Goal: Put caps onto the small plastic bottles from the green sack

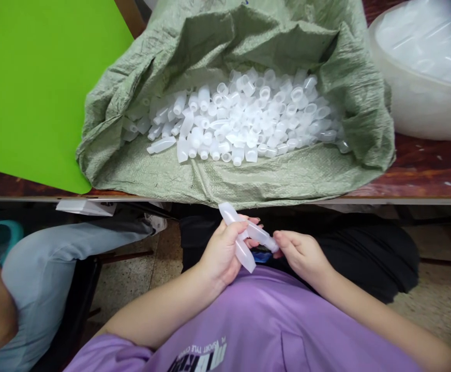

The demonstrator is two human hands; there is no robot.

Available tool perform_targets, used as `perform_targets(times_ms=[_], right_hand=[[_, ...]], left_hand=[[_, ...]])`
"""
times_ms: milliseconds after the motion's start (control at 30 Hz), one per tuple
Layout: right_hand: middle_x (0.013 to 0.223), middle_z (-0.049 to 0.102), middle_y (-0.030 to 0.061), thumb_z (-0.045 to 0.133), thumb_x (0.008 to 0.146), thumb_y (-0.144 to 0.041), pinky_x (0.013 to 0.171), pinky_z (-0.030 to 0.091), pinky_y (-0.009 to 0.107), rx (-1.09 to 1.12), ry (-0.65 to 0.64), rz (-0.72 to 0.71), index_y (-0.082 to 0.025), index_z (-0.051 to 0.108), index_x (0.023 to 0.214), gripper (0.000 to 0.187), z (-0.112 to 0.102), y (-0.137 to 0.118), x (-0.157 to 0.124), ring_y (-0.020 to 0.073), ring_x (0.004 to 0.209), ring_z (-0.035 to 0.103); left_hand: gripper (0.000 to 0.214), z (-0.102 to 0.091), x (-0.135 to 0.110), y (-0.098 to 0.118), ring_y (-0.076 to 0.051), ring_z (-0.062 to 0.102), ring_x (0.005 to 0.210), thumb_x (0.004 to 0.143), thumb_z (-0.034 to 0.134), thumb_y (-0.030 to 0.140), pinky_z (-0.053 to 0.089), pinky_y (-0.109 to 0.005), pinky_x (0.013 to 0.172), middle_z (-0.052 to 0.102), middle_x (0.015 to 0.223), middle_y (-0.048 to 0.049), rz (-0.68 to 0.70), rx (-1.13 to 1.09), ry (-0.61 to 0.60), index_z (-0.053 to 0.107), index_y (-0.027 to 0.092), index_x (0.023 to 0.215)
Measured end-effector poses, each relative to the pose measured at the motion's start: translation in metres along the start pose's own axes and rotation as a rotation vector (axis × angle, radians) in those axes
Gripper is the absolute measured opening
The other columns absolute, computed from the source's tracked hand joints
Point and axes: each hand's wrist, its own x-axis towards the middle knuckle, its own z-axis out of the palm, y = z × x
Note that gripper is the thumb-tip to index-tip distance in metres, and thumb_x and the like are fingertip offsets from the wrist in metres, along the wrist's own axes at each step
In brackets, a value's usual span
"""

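Note:
My left hand (pixel 224 250) is closed round translucent white plastic tubes. One tube (pixel 244 256) points down toward my shirt, and a flat end (pixel 228 213) sticks up past my thumb. Another tube (pixel 259 235) slants to the right between both hands. At its narrow end, the fingertips of my right hand (pixel 297 249) are pinched together; what exactly lies under them is partly hidden. Just beyond my hands, a green woven sack (pixel 163 178) lies open on the table, holding a heap of similar small plastic pieces (pixel 244 119).
A large white tub (pixel 415 108) full of translucent plastic pieces stands at the right. A bright green board (pixel 35 88) covers the table's left side. The table edge (pixel 411 200) runs just past my hands. Another person's leg in jeans (pixel 50 263) is close on my left.

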Motion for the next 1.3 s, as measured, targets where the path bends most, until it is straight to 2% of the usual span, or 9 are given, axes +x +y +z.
perform_targets(times_ms=[167,300,433,533,700,800,900,1133,1300], right_hand=[[0.100,0.064,0.0103,0.059,0.079,-0.039,0.076,0.054,0.034,-0.053,0.124,-0.122,-0.018,0.055,0.109,0.036,0.006,0.004,-0.001,0.0202,0.088,0.063],[0.076,0.065,0.0048,0.034,0.093,-0.034,0.061,0.054,0.026,0.109,-0.036,0.004,-0.017,0.058,0.097,0.029,0.008,0.004,0.000,0.0139,0.066,0.063],[0.092,0.064,0.0088,0.053,0.083,-0.041,0.073,0.053,0.033,-0.005,0.058,-0.035,-0.017,0.057,0.100,0.030,0.011,0.003,0.004,0.0191,0.084,0.062],[0.069,0.061,0.0032,0.033,0.093,-0.036,0.058,0.052,0.026,0.082,-0.044,0.035,-0.017,0.058,0.081,0.034,0.014,0.001,0.006,0.0130,0.060,0.060],[0.096,0.059,0.0085,0.057,0.081,-0.032,0.074,0.051,0.032,-0.137,0.145,-0.169,-0.019,0.051,0.105,0.028,0.011,-0.001,0.006,0.0185,0.085,0.059],[0.077,0.058,0.0035,0.046,0.087,-0.023,0.064,0.049,0.027,-0.151,0.076,-0.194,-0.020,0.053,0.091,0.008,0.008,-0.004,0.009,0.0141,0.071,0.057],[0.074,0.055,0.0026,0.034,0.091,-0.021,0.061,0.047,0.024,-0.037,0.059,-0.142,-0.020,0.051,0.084,0.019,0.008,-0.006,0.011,0.0121,0.067,0.054],[0.067,0.054,0.0026,0.050,0.082,-0.029,0.060,0.042,0.030,-0.309,0.075,-0.406,-0.018,0.051,0.078,0.012,0.007,-0.005,0.013,0.0147,0.062,0.050],[0.052,0.036,-0.0038,0.046,0.081,-0.025,0.049,0.031,0.025,0.012,0.026,-0.418,-0.020,0.040,0.058,0.024,0.010,-0.006,0.016,0.0095,0.049,0.036]], left_hand=[[0.021,-0.001,0.001,0.000,-0.020,0.064,0.087,0.068,0.064,0.019,0.050,-0.026,0.065,0.066,0.088,-0.0044,0.069,-0.003,-0.002,0.058,0.017,0.088],[0.020,-0.002,0.002,0.001,-0.021,0.063,0.090,0.068,0.064,0.018,0.050,-0.027,0.068,0.065,0.088,-0.0045,0.097,-0.007,-0.024,0.058,0.016,0.087],[0.019,-0.002,0.002,0.001,-0.022,0.063,0.092,0.066,0.065,0.019,0.050,-0.027,0.069,0.065,0.085,-0.0039,0.131,0.003,-0.026,0.057,0.017,0.083],[0.018,-0.002,0.001,0.002,-0.022,0.063,0.092,0.065,0.065,0.018,0.050,-0.027,0.069,0.065,0.084,-0.0033,0.149,-0.001,-0.027,0.056,0.017,0.081],[0.016,-0.002,0.001,0.002,-0.021,0.063,0.090,0.065,0.064,0.019,0.048,-0.025,0.066,0.063,0.084,-0.0020,0.139,0.002,-0.017,0.056,0.017,0.079],[0.011,-0.002,0.001,0.000,-0.018,0.063,0.081,0.066,0.061,0.018,0.045,-0.021,0.058,0.063,0.080,-0.0019,0.157,0.030,-0.038,0.057,0.016,0.076],[0.008,0.000,-0.001,0.000,-0.013,0.061,0.068,0.066,0.059,0.017,0.043,-0.021,0.055,0.062,0.077,-0.0016,0.155,0.040,-0.078,0.058,0.015,0.073],[0.010,0.002,-0.002,0.004,-0.011,0.059,0.062,0.065,0.060,0.019,0.045,-0.023,0.058,0.060,0.075,0.0000,0.121,-0.001,-0.087,0.053,0.016,0.073],[0.009,0.002,-0.003,0.000,-0.013,0.059,0.061,0.064,0.059,0.020,0.038,-0.018,0.041,0.056,0.071,0.0002,0.082,0.011,-0.119,0.052,0.016,0.067]])
